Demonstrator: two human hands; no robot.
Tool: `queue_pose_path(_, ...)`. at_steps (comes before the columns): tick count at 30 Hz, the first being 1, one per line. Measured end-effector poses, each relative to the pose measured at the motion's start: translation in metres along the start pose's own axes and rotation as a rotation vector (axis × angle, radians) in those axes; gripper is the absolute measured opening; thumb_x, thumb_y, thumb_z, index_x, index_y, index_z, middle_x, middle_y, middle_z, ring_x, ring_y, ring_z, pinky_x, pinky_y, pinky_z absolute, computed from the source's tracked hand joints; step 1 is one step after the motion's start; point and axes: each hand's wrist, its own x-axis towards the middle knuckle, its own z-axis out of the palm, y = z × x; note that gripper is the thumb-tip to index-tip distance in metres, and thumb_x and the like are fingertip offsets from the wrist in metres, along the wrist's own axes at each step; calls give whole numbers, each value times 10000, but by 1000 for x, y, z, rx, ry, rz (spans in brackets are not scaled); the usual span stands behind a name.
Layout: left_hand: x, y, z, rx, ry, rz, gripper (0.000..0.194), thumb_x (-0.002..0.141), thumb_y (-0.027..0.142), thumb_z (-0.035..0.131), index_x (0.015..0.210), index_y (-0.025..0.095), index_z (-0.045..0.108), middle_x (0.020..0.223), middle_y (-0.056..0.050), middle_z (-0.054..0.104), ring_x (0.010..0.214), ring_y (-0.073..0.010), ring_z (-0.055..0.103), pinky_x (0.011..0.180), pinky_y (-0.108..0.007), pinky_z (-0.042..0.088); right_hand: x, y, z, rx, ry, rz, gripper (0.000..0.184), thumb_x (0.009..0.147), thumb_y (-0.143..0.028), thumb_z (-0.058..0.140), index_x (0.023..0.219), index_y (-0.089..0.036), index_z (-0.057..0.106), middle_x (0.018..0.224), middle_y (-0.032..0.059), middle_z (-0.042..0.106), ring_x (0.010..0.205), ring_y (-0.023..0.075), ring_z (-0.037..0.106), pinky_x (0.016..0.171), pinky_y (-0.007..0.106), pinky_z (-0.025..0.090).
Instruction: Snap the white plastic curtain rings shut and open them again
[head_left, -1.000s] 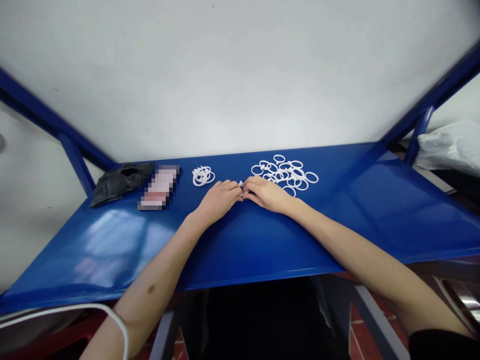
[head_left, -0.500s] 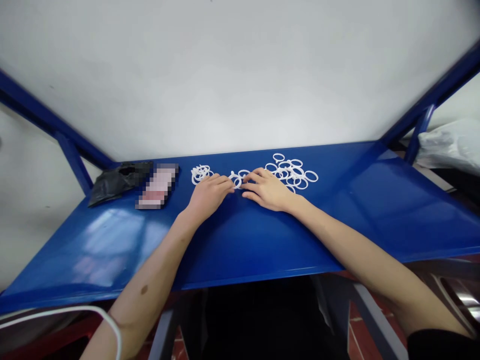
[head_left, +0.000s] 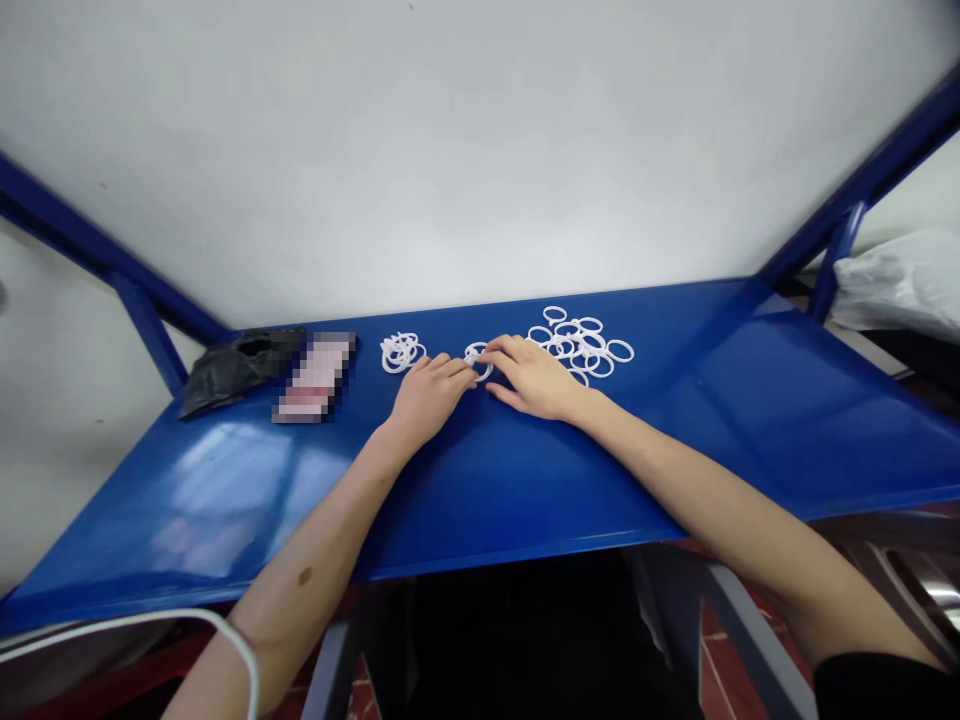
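Observation:
My left hand [head_left: 433, 396] is closed at the fingertips on a white plastic ring [head_left: 484, 375] with a small knob. Another white ring overlaps it, and I cannot make out whether the two are linked. My right hand [head_left: 536, 382] is just to the right, its thumb apart from the fingers, its fingertips touching the rings from above. A loose pile of similar white rings [head_left: 592, 352] lies beyond and to the right of my right hand. A smaller, tighter cluster of white rings [head_left: 400, 352] lies behind my left hand.
The blue table [head_left: 517, 490] meets a pale wall at the back. To the left lie a black plastic bag [head_left: 225, 375] and a blurred-out flat pinkish object [head_left: 313, 378]. A white cable [head_left: 165, 613] crosses my left forearm. A clear plastic bag [head_left: 900, 285] sits at the far right.
Both hands were together, pinching at one spot; then they parted, showing the white rings between them. Now my left hand has come slightly right, bringing its ring over the other one.

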Motion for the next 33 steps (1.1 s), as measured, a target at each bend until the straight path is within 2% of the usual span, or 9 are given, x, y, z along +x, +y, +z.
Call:
queue_pose_path(3, -1, -5, -4, 10, 20, -19, 223, 1020, 280, 508, 954, 218, 712, 958, -59, 742, 862, -227, 607, 739, -365, 420, 0, 4, 4, -12, 28, 23, 377, 987, -234, 498, 1349, -137, 535, 1326, 175, 577, 1145, 297, 556, 979, 501, 485)
queue_pose_path(7, -3, -13, -9, 3, 82, -74, 243, 1028, 324, 493, 985, 232, 714, 999, -49, 751, 906, -225, 626, 786, -363, 442, 3, 13, 9, -95, -19, 54, 337, 981, -108, 438, 1277, -131, 597, 1359, 163, 576, 1153, 283, 540, 982, 474, 465)
queue_pose_path(13, -3, -14, -11, -56, 81, -65, 244, 1020, 320, 508, 977, 228, 730, 1006, -49, 756, 884, -214, 626, 801, -362, 462, 7, 14, 11, -122, -31, 159, 184, 1012, -212, 504, 1022, -150, 677, 1094, 126, 661, 975, 257, 532, 873, 401, 430)
queue_pose_path(19, 0, -5, -3, -23, 53, 6, 257, 1031, 253, 472, 997, 233, 726, 1041, -45, 757, 877, -211, 590, 770, -365, 438, 5, 17, 4, -266, 105, 271, 249, 1031, -238, 441, 1013, -152, 674, 968, 138, 674, 927, 283, 510, 827, 418, 391)
queue_pose_path(23, 2, -4, 5, 47, 16, 20, 231, 1016, 222, 499, 946, 241, 718, 1026, -45, 755, 893, -234, 571, 755, -388, 404, 2, 19, 1, -320, 74, 308, 200, 993, -209, 499, 1019, -145, 686, 994, 161, 668, 978, 316, 508, 843, 446, 406)
queue_pose_path(25, 3, -5, 6, 59, -6, 17, 219, 1011, 219, 511, 918, 233, 710, 997, -49, 752, 896, -242, 565, 754, -393, 396, 2, 16, -2, -284, 63, 282, 209, 979, -202, 517, 1086, -123, 679, 1075, 175, 659, 1018, 325, 513, 864, 456, 426)
queue_pose_path(28, 4, -6, 6, 69, -25, 26, 208, 1011, 232, 515, 907, 215, 694, 953, -63, 737, 906, -253, 568, 752, -393, 397, 4, 7, -4, -171, 62, 125, 259, 988, -230, 516, 1189, -134, 646, 1208, 162, 633, 1046, 302, 536, 889, 450, 457)
queue_pose_path(31, 3, -3, 4, 116, -29, 62, 233, 1027, 241, 475, 932, 190, 681, 906, -85, 713, 891, -263, 576, 748, -398, 402, 6, 1, -1, -85, -9, -51, 253, 987, -254, 541, 1194, -148, 639, 1261, 146, 629, 1027, 276, 583, 898, 448, 487)
queue_pose_path(33, 2, 2, 3, 156, -26, 90, 261, 1036, 206, 427, 955, 171, 673, 876, -96, 696, 857, -257, 585, 743, -394, 409, 5, 0, 3, -36, -50, -86, 232, 988, -246, 553, 1176, -142, 643, 1262, 142, 645, 1025, 264, 622, 901, 440, 508)
